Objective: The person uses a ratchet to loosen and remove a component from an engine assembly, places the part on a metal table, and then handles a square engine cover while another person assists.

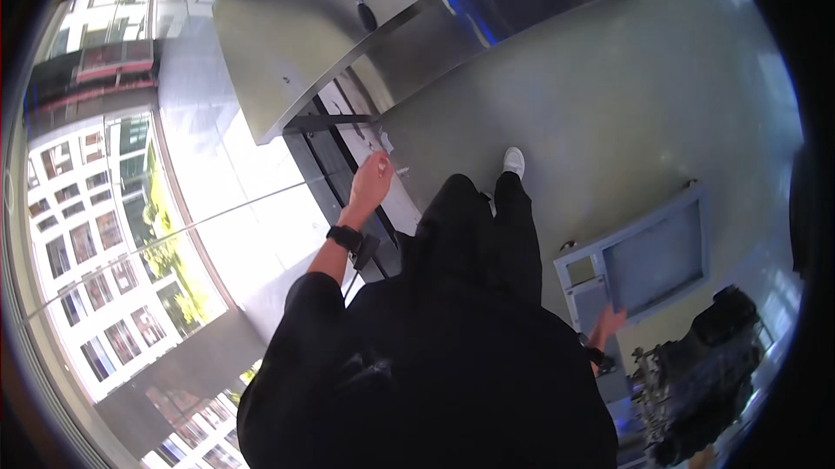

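My left hand (372, 180) hangs in front of my body at the left, its fingers curled closed. Whether anything small sits inside the fingers is hidden. A black watch (345, 237) is on that wrist. My right hand (612, 319) is low at the right with fingers apart and nothing visible in it. It appears over the near edge of a grey wheeled frame (703, 230); I cannot tell whether they touch. Ahead, a ratchet wrench (359, 1) with a dark handle lies on the metal workbench (270, 17), apart from both hands.
The workbench's front edge runs across the top, above dark shelf framing (326, 134) at the left. A dark engine-like machine (696, 373) stands at lower right. Grey floor (557, 95) lies around my white shoe (514, 161). Large windows (96, 234) line the left.
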Action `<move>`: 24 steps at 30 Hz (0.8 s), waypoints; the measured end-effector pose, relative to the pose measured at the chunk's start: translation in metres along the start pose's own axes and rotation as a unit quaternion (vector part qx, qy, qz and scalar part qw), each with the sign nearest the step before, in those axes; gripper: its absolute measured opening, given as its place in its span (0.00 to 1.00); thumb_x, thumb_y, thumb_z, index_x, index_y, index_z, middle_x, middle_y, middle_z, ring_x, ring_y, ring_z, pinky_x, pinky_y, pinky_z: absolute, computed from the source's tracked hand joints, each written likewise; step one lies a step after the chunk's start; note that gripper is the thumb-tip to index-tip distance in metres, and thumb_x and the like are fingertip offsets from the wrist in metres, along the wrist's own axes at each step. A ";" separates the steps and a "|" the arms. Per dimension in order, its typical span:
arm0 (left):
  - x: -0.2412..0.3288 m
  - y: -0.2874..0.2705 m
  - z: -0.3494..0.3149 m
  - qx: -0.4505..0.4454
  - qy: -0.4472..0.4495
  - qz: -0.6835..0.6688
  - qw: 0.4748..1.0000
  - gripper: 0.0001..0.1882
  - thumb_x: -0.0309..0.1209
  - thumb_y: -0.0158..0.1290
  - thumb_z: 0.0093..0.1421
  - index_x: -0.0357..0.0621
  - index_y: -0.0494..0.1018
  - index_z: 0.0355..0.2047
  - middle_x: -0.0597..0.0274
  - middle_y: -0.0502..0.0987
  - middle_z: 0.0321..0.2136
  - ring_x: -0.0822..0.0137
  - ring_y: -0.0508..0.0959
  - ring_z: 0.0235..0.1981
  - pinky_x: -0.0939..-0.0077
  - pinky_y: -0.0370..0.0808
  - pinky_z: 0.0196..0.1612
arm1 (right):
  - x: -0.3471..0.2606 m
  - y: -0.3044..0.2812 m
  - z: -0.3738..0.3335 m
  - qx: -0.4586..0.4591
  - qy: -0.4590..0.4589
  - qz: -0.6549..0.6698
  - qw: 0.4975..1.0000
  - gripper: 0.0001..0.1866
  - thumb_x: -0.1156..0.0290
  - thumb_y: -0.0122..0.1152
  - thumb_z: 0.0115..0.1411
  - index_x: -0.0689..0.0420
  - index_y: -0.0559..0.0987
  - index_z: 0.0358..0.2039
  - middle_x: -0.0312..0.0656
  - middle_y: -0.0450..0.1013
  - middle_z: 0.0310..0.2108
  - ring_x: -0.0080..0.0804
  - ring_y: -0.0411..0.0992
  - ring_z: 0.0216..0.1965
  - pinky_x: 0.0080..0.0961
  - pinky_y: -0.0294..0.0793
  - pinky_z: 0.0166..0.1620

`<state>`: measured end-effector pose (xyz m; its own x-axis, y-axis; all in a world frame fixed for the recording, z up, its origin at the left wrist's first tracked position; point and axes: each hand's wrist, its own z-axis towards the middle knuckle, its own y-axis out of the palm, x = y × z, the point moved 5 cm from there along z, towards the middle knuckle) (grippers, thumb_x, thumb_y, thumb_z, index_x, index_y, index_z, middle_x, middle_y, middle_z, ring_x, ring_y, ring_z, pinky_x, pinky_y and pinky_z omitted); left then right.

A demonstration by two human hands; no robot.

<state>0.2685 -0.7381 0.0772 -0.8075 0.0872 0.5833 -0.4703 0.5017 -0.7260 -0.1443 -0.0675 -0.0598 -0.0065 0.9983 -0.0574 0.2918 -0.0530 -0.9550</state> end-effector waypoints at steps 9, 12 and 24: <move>-0.084 -0.143 0.118 0.213 -0.095 0.100 0.967 0.20 0.36 0.50 0.58 0.40 0.65 0.49 0.46 0.73 0.42 0.46 0.76 0.41 0.56 0.73 0.43 | -0.436 0.022 -0.073 -0.445 -0.142 0.351 0.812 0.20 0.58 0.49 0.65 0.55 0.72 0.52 0.38 0.73 0.48 0.27 0.69 0.50 0.25 0.65 0.50; -0.083 -0.171 0.161 0.206 -0.119 0.100 0.966 0.23 0.39 0.49 0.59 0.39 0.63 0.50 0.44 0.73 0.43 0.43 0.75 0.43 0.53 0.73 0.44 | -0.450 0.009 -0.093 -0.384 -0.133 0.352 0.843 0.18 0.60 0.49 0.65 0.55 0.72 0.51 0.38 0.75 0.44 0.27 0.71 0.47 0.26 0.66 0.49; -0.162 -0.232 0.246 0.168 -0.113 0.226 0.953 0.11 0.35 0.39 0.66 0.42 0.60 0.43 0.45 0.74 0.41 0.40 0.78 0.35 0.46 0.74 0.37 | -0.502 -0.018 -0.252 -0.322 -0.090 0.238 0.912 0.12 0.68 0.51 0.64 0.61 0.74 0.44 0.40 0.76 0.38 0.27 0.73 0.42 0.24 0.71 0.47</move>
<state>0.4208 -1.0808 0.0619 -0.9928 0.0228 0.1176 -0.1129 0.1502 -0.9822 0.0945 -0.5622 0.0599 0.1266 0.8431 -0.5227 0.8040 -0.3958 -0.4437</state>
